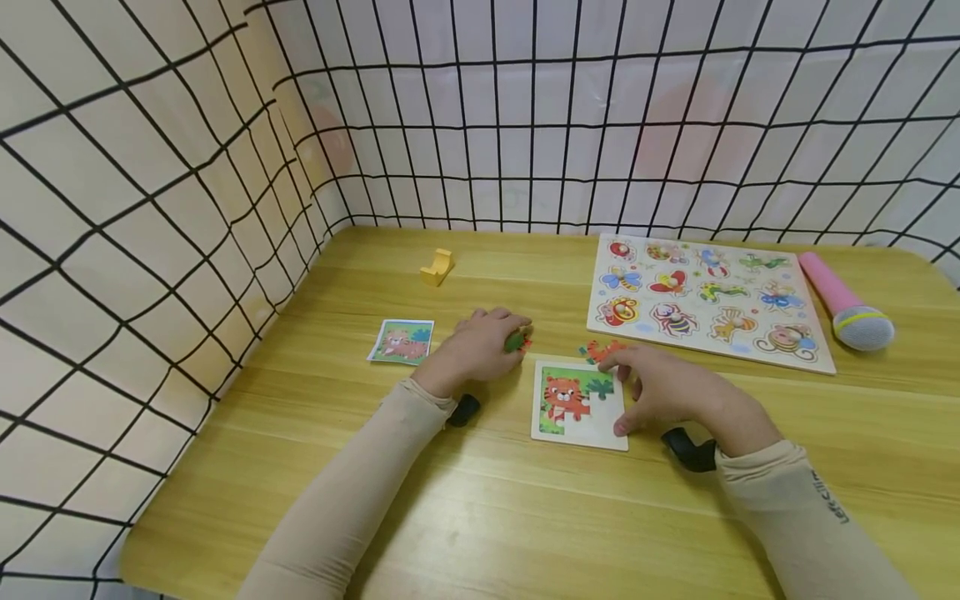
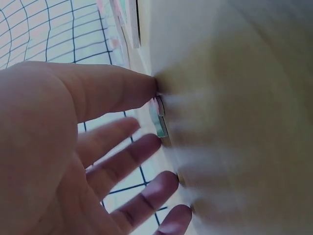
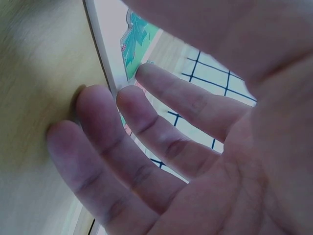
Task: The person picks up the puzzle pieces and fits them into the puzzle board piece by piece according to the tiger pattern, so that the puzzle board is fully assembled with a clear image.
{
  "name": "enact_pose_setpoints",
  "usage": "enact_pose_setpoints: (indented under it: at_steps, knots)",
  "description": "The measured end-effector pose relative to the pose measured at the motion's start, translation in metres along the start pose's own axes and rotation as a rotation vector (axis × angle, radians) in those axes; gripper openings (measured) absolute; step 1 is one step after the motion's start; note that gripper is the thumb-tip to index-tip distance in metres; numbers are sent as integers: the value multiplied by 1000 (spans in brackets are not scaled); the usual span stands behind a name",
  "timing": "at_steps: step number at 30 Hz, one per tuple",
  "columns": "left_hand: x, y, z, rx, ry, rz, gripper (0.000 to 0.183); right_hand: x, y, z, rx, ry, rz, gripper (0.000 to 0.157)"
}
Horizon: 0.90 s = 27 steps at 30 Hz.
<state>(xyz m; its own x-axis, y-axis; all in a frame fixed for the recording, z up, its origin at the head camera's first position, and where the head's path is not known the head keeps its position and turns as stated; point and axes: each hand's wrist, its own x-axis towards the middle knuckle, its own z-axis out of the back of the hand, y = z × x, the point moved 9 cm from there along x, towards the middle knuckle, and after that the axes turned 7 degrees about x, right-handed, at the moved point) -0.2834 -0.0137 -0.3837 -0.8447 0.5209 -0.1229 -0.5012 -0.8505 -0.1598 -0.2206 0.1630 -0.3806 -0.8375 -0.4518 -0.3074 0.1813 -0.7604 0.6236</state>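
Note:
A small square puzzle board (image 1: 577, 442) lies flat, with an orange tiger picture partly filling its white tray. My left hand (image 1: 480, 346) reaches down to the table left of the board. Between its thumb and fingertips it pinches a green and red puzzle piece (image 2: 160, 122) by the edges, low at the tabletop. My right hand (image 1: 671, 392) rests at the board's right side, its thumb at the edge and a fingertip by the top corner. Its fingers, loosely bent and spread in the right wrist view, touch the board's side. An orange striped puzzle piece (image 1: 596, 351) lies just beyond the board.
A picture card (image 1: 402, 342) of the tiger lies left of my left hand. Farther back is a yellow curved block (image 1: 438, 267). An insect peg puzzle (image 1: 701, 300) and a pink toy microphone (image 1: 843, 300) lie at the back right. Black netting (image 1: 532, 125) borders the table.

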Motion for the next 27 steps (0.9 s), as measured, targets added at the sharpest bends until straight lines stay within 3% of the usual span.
enact_pose_setpoints:
  at_steps: [8, 16, 22, 27]
  knots:
    - [1, -7, 0, -10, -3, -86, 34, 0, 0, 1, -6, -2, 5, 78]
    - [-1, 0, 3, -152, -4, -29, 25, 0, -1, 0, -1, -1, 7, 78]
    - [0, 2, 7, -263, -37, -41, 22, 1, -1, 0, 2, -1, 7, 78]
    - [1, 3, 6, -297, -36, -36, 24, 1, -2, 0, -3, -1, 0, 78]
